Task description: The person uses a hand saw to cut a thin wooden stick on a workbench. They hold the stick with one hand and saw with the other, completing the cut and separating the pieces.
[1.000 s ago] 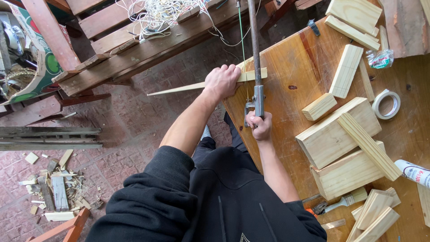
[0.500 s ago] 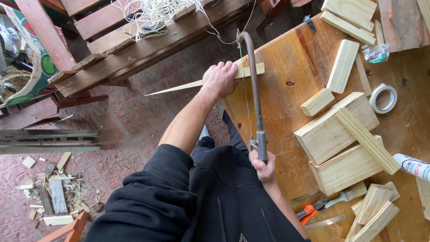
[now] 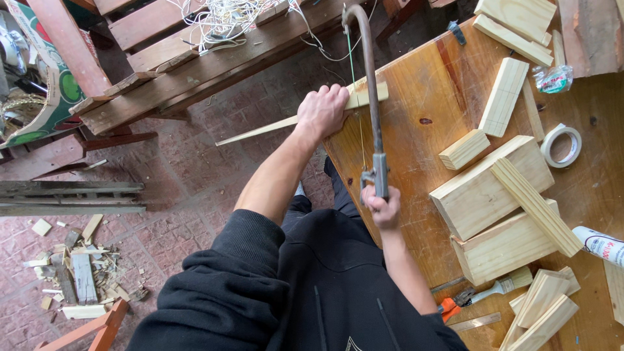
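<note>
My left hand (image 3: 323, 110) presses a thin pale wood strip (image 3: 260, 130) down at the left edge of the wooden workbench (image 3: 422, 84); the strip's pointed end sticks out over the brick floor. My right hand (image 3: 382, 207) grips the handle of a metal-framed hacksaw (image 3: 369, 78). The saw's frame arches over the strip just right of my left hand, and its thin blade crosses the strip near the bench edge.
Several pale wood blocks (image 3: 494, 188) and slats lie on the bench, with a roll of tape (image 3: 561, 145), a white tube (image 3: 601, 246) and a small brush (image 3: 497, 287). A dark pallet with tangled white cord (image 3: 224, 16) stands beyond. Wood scraps (image 3: 75, 273) litter the floor at left.
My right hand has pulled the saw back toward my body and then pushed it partly forward again. My left hand has stayed on the strip.
</note>
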